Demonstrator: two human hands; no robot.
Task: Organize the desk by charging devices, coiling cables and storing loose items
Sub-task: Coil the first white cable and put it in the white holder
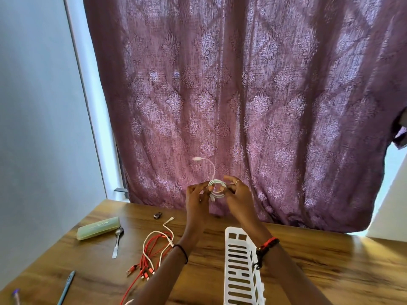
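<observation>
A white cable [217,187] is wound into a small coil and held up in the air over the far edge of the wooden desk [308,271]. My left hand [196,198] and my right hand [239,195] both grip the coil from either side. One loose end with its plug [198,159] curves up and to the left above the coil. On the desk to the left lies a tangle of red cables [149,254] mixed with another white cable [168,225].
A white slotted plastic basket [239,271] stands on the desk under my right forearm. A green case [98,227], a spoon [117,242], a small dark object [158,215] and two pens [67,287] lie at the left. A purple curtain [242,95] hangs behind the desk.
</observation>
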